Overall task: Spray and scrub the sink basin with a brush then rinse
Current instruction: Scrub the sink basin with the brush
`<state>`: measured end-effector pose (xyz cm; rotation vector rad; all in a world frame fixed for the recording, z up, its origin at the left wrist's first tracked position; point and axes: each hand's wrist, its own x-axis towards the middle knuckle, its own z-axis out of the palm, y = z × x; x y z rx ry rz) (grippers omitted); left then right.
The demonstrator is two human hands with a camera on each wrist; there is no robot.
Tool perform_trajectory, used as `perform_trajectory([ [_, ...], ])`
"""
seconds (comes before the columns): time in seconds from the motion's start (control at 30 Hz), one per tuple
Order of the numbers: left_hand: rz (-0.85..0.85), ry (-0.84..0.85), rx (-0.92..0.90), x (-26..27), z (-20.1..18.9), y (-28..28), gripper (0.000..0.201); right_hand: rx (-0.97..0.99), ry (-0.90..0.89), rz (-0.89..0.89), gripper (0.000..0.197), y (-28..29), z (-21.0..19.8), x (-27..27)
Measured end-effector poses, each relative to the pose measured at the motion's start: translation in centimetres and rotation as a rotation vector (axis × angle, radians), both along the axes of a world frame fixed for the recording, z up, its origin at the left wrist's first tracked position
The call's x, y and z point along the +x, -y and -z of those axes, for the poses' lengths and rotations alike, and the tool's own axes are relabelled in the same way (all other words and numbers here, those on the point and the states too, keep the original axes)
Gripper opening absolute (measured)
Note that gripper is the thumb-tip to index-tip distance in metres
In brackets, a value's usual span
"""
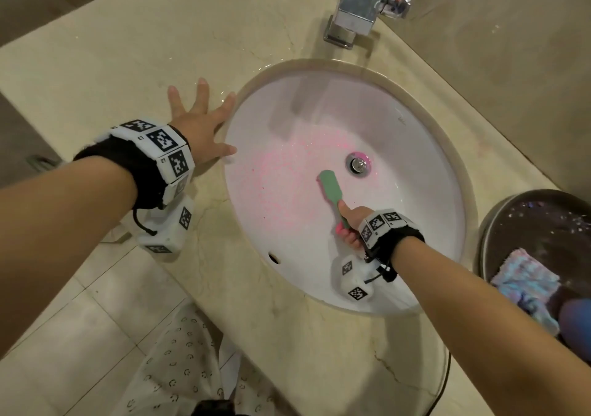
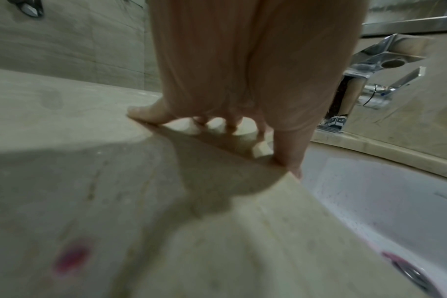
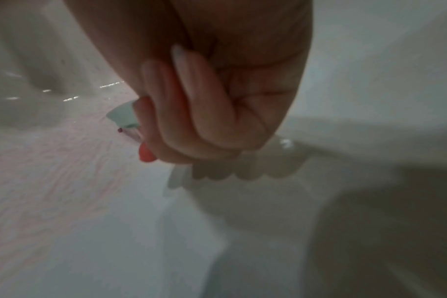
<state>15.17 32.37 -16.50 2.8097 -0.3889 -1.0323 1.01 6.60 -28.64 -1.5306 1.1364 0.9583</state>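
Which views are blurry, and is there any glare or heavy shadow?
Head: sharp, wide-angle bend at edges, glare on the tap. Left wrist: counter smeared up close, hand casts a dark shadow. Right wrist: soft throughout, fingers and brush blurred, shadow lower right.

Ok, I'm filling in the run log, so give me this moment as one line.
phase: scrubbing | right hand: grips green brush in sink basin | left hand: flat on countertop | pink foam near drain

Beige marble countertop (image 1: 105, 64) meets a tiled wall (image 2: 64, 40) above pale floor tiles (image 1: 64, 335).
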Motion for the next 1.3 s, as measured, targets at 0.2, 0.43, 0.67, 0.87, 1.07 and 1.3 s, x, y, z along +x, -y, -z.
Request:
perform_trajectory([
  [0.2,0.003,0.01,0.005,-0.2,-0.2,0.0,0.083,-0.208,-0.069,0.03,0.066,5.7,0.8,-2.4],
  [0.43,0.0,0.002,0.007,-0.2,-0.1,0.1,0.083,-0.112,-0.02,0.095,0.064,2.4,0.2,0.1],
  [0.67,0.003,0.0,0.011,-0.1,-0.1,0.1,0.082,0.082,-0.007,-0.018,0.06,-4.3,0.0,2.6],
  [0.87,0.0,0.0,0.008,0.0,0.0,0.0,0.082,-0.001,-0.035,-0.175,0.063,-2.1,0.5,0.3],
  [1.07,0.014,0.014,0.01,0.0,0.2,0.0,0.083,-0.183,-0.063,-0.18,0.067,3.8,1.0,-2.5],
  [1.3,0.018,0.019,-0.002,0.1,0.6,-0.2,0.084,-0.171,-0.027,0.137,0.052,6.0,-0.6,-3.0],
])
